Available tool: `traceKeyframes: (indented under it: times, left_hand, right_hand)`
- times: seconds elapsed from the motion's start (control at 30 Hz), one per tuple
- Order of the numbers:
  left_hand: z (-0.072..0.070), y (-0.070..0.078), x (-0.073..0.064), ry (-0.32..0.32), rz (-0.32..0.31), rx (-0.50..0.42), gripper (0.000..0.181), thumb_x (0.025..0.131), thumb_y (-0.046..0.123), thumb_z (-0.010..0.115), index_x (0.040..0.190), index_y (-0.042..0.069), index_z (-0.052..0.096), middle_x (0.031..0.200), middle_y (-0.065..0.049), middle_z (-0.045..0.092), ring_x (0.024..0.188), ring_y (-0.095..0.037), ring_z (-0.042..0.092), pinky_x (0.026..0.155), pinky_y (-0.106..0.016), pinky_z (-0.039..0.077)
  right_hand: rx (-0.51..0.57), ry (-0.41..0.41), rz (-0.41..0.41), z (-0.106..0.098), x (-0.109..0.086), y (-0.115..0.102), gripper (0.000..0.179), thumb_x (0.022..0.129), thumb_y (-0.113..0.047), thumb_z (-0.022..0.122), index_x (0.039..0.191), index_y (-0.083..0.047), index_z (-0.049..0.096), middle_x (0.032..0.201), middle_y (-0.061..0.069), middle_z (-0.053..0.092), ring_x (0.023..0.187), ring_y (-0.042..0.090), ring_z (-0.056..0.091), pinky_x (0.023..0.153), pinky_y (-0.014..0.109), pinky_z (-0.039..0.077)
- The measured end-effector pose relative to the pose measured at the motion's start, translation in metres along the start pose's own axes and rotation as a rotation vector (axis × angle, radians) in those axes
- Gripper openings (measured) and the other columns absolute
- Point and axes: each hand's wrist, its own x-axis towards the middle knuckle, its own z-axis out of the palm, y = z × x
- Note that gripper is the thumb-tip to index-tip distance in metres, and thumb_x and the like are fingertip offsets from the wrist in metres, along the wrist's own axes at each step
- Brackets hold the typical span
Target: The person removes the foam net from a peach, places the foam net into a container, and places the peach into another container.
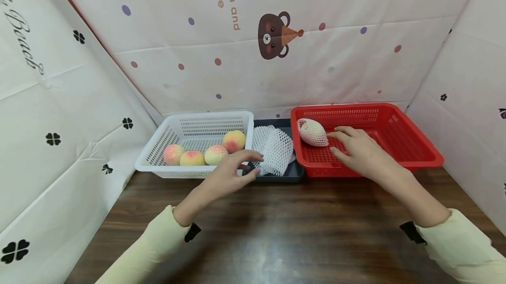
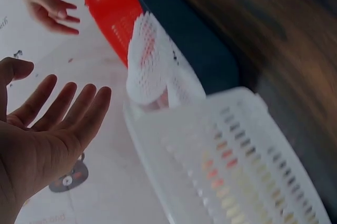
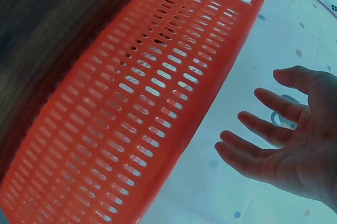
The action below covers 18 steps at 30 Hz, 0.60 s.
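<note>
In the head view my left hand (image 1: 231, 170) hovers over the front right corner of a white basket (image 1: 158, 168), its fingers spread and holding nothing. Several peaches (image 1: 192, 158) lie in that basket. White foam fruit nets (image 1: 272, 150) are heaped in a dark tray (image 1: 293, 174) just right of this hand. Above the red basket (image 1: 411, 143) is my right hand (image 1: 359, 150), fingers apart and free of any object. A fruit in a white foam net (image 1: 312, 132) lies at the red basket's left end, close to the right fingertips. Both wrist views show loosely bent, unoccupied fingers.
The two baskets flank the dark tray in a row on a brown wooden table (image 1: 272, 231). Behind them rises a patterned white cloth (image 1: 221, 25). More white cloth (image 1: 59, 113) stands along the left side, and another stretch lines the right.
</note>
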Motion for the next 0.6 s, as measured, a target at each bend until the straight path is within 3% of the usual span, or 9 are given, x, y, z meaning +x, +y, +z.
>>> traceKeyframes:
  times: [0.13,0.3,0.4,0.6]
  left_hand:
    - [0.014,0.000,0.008,-0.022,-0.055,-0.095,0.028,0.097,0.013,0.068,0.124,0.008,0.067,0.126,-0.003,0.066,0.117,-0.026,0.064,0.091,-0.030,0.058]
    - [0.035,-0.004,0.023,-0.029,-0.149,-0.159,0.030,0.098,0.020,0.067,0.126,0.008,0.068,0.125,-0.002,0.068,0.114,-0.015,0.067,0.088,-0.024,0.058]
    - [0.049,-0.006,0.033,-0.043,-0.207,-0.216,0.034,0.099,0.025,0.067,0.128,0.007,0.066,0.124,-0.004,0.069,0.111,-0.013,0.068,0.088,-0.028,0.058]
    - [0.075,-0.008,0.052,-0.073,-0.328,-0.457,0.043,0.101,0.026,0.065,0.137,0.004,0.059,0.136,-0.014,0.063,0.116,-0.030,0.067,0.092,-0.044,0.059]
  right_hand:
    - [-0.013,-0.004,0.000,-0.003,0.005,-0.003,0.057,0.092,-0.022,0.073,0.143,-0.004,0.055,0.144,0.027,0.050,0.130,0.049,0.045,0.100,0.069,0.044]
    - [-0.036,-0.009,-0.016,-0.007,0.016,-0.006,0.060,0.089,-0.022,0.077,0.142,-0.005,0.056,0.142,0.026,0.051,0.128,0.048,0.047,0.098,0.068,0.047]
    - [-0.048,-0.024,-0.019,-0.010,0.025,-0.007,0.059,0.089,-0.022,0.076,0.142,-0.005,0.057,0.142,0.026,0.051,0.129,0.048,0.047,0.099,0.068,0.046]
    - [-0.073,-0.056,-0.038,-0.016,0.044,-0.008,0.058,0.088,-0.023,0.077,0.141,-0.006,0.058,0.142,0.025,0.053,0.128,0.047,0.050,0.098,0.065,0.048]
